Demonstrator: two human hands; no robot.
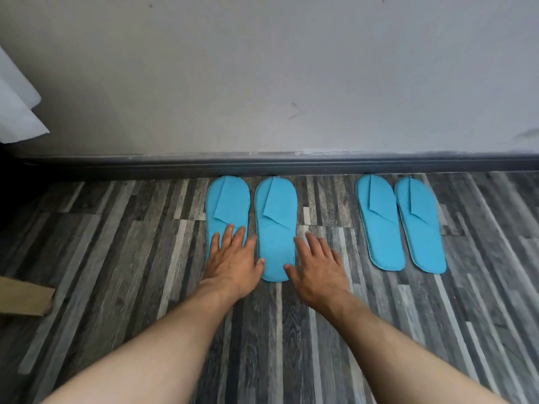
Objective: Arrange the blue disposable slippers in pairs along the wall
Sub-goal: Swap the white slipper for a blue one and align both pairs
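Observation:
Two pairs of flat blue slippers lie on the striped grey floor, toes against the dark skirting board. The left pair is made of one slipper (226, 202) and its mate (275, 225), side by side with a narrow gap. The right pair, slipper (379, 223) and slipper (421, 225), lies angled slightly to the right. My left hand (233, 259) lies flat, fingers spread, over the heel end of the leftmost slipper. My right hand (319, 268) is spread on the floor just right of the second slipper, its thumb at that slipper's heel edge. Neither hand grips anything.
The grey wall (262, 83) and dark skirting board (291, 164) run across the back. White cloth (14, 106) hangs at the far left. A tan cardboard piece (24, 295) lies on the floor at the left edge.

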